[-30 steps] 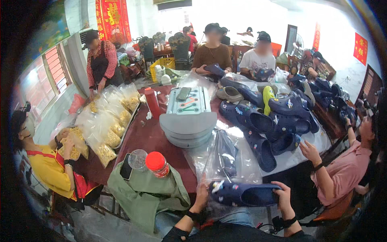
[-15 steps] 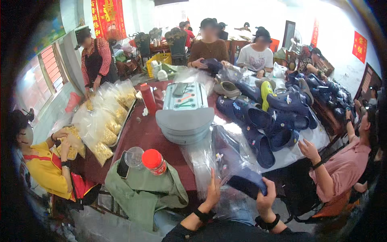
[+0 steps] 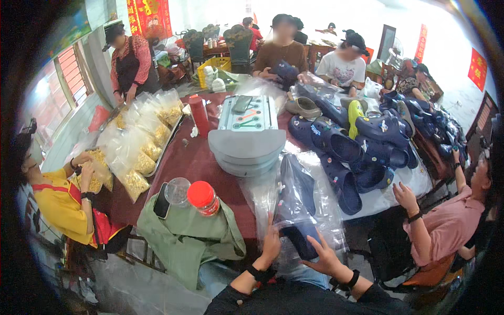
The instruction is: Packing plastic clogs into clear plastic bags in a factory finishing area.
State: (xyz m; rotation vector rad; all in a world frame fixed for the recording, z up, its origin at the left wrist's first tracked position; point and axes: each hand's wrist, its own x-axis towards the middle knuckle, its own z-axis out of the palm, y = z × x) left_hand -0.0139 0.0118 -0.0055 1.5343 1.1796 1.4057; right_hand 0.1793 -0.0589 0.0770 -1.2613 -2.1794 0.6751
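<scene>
Close in front of me lies a clear plastic bag (image 3: 331,223) with navy clogs in it. One clog (image 3: 298,181) is at its far end. A second clog (image 3: 300,236) is at the near end, its heel towards me. My left hand (image 3: 270,245) is at the bag's left edge, gripping the film, with the index finger stretched along it. Beside the near clog's right side is my right hand (image 3: 328,258), open, fingers spread, fingertips at the clog or the film over it. Glare on the film blurs the exact contact.
A grey sealing machine (image 3: 247,142) stands ahead, with a pile of navy clogs (image 3: 362,152) to its right. Left are a red-lidded jar (image 3: 203,197), a phone (image 3: 161,206), green cloth (image 3: 194,239) and bags of yellow pieces (image 3: 139,165). Co-workers sit or stand around the table.
The near clog has gone from my right hand into the bag, turning lengthwise. My right hand has let go and spread its fingers. My left hand has stayed at the bag's edge.
</scene>
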